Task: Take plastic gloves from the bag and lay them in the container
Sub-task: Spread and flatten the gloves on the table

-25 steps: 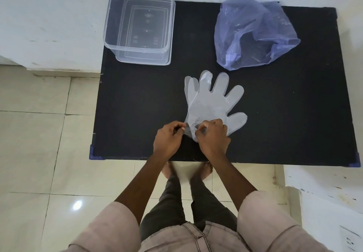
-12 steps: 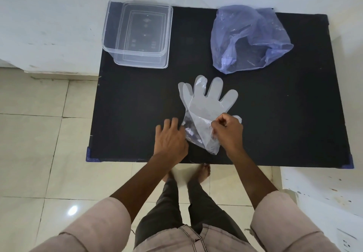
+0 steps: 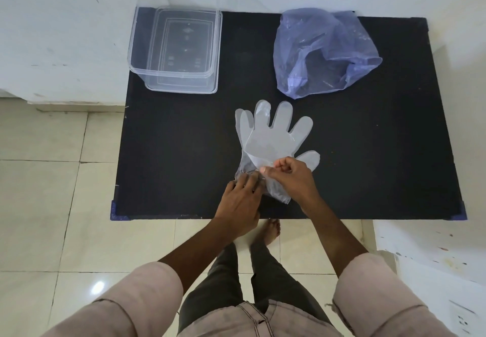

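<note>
Gloves (image 3: pixel 273 137) lie mid-frame on the table (image 3: pixel 171 152). Right hand (image 3: pixel 292 176) pinches the cuff film; left hand (image 3: pixel 243 197) presses flat, fingers extended. Advise peeling slowly, one layer. Container (image 3: pixel 136 47) upper left, empty.

Black rectangular tabletop (image 3: pixel 168 158) with blue corner caps. Far left: clear rectangular plastic container (image 3: pixel 175 50), overhanging the left edge. Far right: crumpled translucent purple plastic bag (image 3: pixel 322 52). Near centre: thin clear plastic gloves (image 3: pixel 271 139) lying overlapped, finger ends pointing far.
</note>
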